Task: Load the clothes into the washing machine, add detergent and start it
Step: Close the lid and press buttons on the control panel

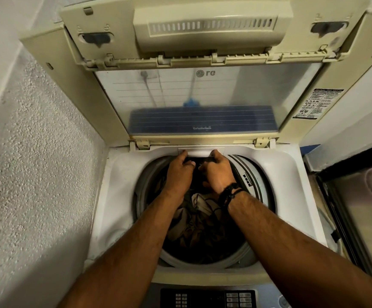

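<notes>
Nearest the camera, a dark control panel (207, 298) with small grey buttons is seen at the front edge of the washing machine (309, 196), cut off by the frame. Behind the panel, a smooth white plastic top is shaped around a round drum opening with a grey ring. Crumpled clothes (194, 223), brown, beige and dark, are piled inside the drum, partly hidden under two bare forearms. At the back rim of the drum, the left hand (179, 172) and the right hand (217, 172) are curled close together below a small white drawer (199, 151); the grip of each is narrow, and something dark seems to be pinched between them, though what it is cannot be made out. A black corded band (230, 194) is worn on the right wrist. Behind the drum, the yellowed folding lid (194, 90) is raised, its glass pane cloudy. Left of the machine, a rough, pebbly wall (36, 152) is seen.
</notes>
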